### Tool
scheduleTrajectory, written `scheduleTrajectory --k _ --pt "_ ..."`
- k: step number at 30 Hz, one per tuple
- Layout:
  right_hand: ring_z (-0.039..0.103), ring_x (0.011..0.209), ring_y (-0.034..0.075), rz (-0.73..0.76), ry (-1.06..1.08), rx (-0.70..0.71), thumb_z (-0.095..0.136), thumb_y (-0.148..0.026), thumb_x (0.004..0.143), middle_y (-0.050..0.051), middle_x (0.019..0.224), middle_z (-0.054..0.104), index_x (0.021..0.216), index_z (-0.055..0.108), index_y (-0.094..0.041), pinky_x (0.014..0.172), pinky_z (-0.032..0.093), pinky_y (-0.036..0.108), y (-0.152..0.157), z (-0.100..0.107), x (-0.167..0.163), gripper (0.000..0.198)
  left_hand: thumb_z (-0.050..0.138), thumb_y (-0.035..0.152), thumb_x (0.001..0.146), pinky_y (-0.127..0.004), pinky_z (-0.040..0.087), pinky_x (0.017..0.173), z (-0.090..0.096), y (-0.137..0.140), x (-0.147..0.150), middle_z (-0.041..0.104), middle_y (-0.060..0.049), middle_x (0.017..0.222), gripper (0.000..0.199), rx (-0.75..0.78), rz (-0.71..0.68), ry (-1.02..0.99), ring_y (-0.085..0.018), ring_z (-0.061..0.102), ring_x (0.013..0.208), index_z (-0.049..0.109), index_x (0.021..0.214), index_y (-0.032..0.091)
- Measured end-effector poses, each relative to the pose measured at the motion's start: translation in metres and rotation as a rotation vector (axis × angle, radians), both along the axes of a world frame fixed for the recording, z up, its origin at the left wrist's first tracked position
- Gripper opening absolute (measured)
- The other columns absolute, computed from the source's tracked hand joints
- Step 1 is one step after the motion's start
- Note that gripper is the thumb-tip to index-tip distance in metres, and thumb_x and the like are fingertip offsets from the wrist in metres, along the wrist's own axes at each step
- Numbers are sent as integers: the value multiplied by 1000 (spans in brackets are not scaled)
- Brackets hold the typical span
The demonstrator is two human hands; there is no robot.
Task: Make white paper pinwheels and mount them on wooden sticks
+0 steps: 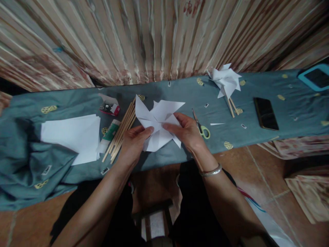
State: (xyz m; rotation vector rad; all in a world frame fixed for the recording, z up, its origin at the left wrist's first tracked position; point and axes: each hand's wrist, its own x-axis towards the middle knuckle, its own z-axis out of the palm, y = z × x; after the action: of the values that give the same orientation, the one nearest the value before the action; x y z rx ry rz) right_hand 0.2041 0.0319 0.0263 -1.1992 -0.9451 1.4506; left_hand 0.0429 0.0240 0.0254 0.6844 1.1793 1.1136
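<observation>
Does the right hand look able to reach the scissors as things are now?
Probably yes: the scissors lie beside the right hand with nothing on them, though it may first need to release the paper pinwheel.

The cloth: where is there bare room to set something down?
Bare cloth lies between phone and blue device, and above the scissors, between held pinwheel and mounted pinwheels. Crowded: left of the left hand, with sticks, tube, box, paper.

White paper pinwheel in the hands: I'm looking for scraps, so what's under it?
Teal patterned cloth shows around the white paper pinwheel; anything directly beneath it is covered.
</observation>
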Motion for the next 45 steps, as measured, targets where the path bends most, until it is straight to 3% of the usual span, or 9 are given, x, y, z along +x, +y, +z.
scheduleTrajectory --k 7,12,14,17,21,25,30,35,45 --pt "54 61 11 28 10 10 84 -33 62 -3 74 66 86 67 -19 57 46 27 -2 1 -2 32 87 36 52 -35 57 68 4 1 1 76 -9 74 37 -57 -101 -37 -27 72 74 76 79 13" --pt "62 73 16 17 -79 103 83 -39 65 0 86 70 93 66 -22 66 52 30 -4 -2 -4 37 87 31 54 -34 58 68 -2 2 3 77 -9 79 35 -15 -35 -57 -26 72 75 75 81 13" --pt "65 92 20 -80 -197 217 83 -38 67 3 104 70 100 65 -24 81 55 36 -7 0 -4 40 86 29 55 -32 58 68 -4 3 4 77 -7 79 33 6 1 -94 -24 72 73 75 82 14" --pt "57 119 25 -234 -507 412 80 -33 72 6 130 60 97 66 -25 103 46 47 -15 5 -3 30 85 28 57 -28 56 62 -4 6 4 77 -6 77 30 34 51 -112 -21 70 67 75 81 14" --pt "53 125 27 -182 -766 554 73 -34 80 6 139 54 81 67 -23 110 39 54 -24 10 -3 12 84 28 59 -24 53 54 -3 9 4 76 -6 75 27 66 62 -109 -18 68 60 74 80 13" --pt "53 126 29 -129 -870 542 74 -37 79 9 138 55 79 68 -22 107 43 53 -25 7 -6 16 83 29 60 -23 52 51 -1 9 5 76 -5 73 26 69 54 -115 -17 67 57 74 78 13" --pt "56 124 26 -143 -869 582 72 -32 81 7 134 58 80 69 -23 106 46 48 -25 4 -9 10 84 28 58 -27 56 59 3 8 6 77 -6 76 27 78 67 -119 -22 72 70 74 78 14" --pt "57 123 25 -150 -829 530 73 -31 80 8 131 61 87 69 -23 106 46 46 -27 4 -11 11 84 27 57 -29 58 65 5 9 6 77 -6 80 26 82 101 -113 -25 73 81 74 79 16" --pt "58 123 24 -111 -716 482 72 -25 79 6 130 62 81 68 -24 106 45 46 -26 4 -9 4 84 29 59 -30 58 69 4 9 5 77 -7 80 28 95 89 -129 -26 74 84 74 80 15"
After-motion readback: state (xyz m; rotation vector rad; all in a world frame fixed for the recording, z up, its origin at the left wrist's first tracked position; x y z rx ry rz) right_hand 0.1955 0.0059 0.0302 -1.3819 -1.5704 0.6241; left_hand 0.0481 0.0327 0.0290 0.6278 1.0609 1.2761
